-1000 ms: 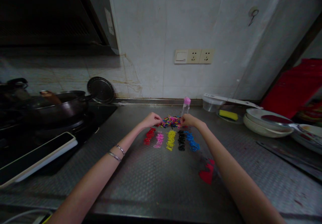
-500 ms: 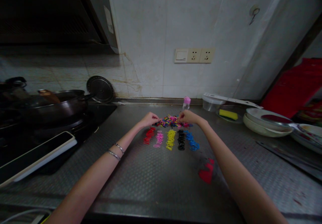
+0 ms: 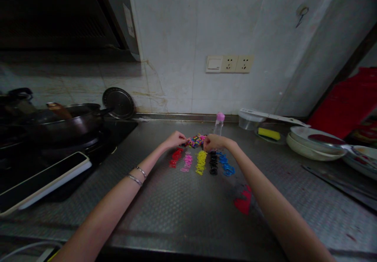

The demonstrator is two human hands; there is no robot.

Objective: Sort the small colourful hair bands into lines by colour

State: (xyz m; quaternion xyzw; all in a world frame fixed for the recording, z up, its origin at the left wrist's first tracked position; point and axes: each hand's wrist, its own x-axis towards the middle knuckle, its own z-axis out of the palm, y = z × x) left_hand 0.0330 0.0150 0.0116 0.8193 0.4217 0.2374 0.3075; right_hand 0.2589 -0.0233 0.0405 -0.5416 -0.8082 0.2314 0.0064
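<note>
A mixed-colour pile of small rubber bands (image 3: 196, 140) lies on the metal counter. At its left edge is my left hand (image 3: 176, 139), fingers pinched; whatever they hold is too small to make out. My right hand (image 3: 214, 141) is closed over the right side of the pile and hides part of it. Its fingertips point down, and their contents are hidden. Nearer me lie separate rows of bands: red (image 3: 176, 158), pink (image 3: 187, 162), yellow (image 3: 201, 163), black (image 3: 213, 163) and blue (image 3: 226, 164).
Behind my right hand stands a clear bottle with a pink cap (image 3: 220, 117). A red heart-like piece (image 3: 244, 202) lies beside my right forearm. Rightward are a plastic tub (image 3: 247, 121), a yellow sponge (image 3: 269, 134) and stacked bowls (image 3: 312, 150). A pan (image 3: 76, 122) is at left.
My right hand has shifted left and slightly toward me, over the pile's nearer right part. My left hand stays almost in place. The view has shifted slightly.
</note>
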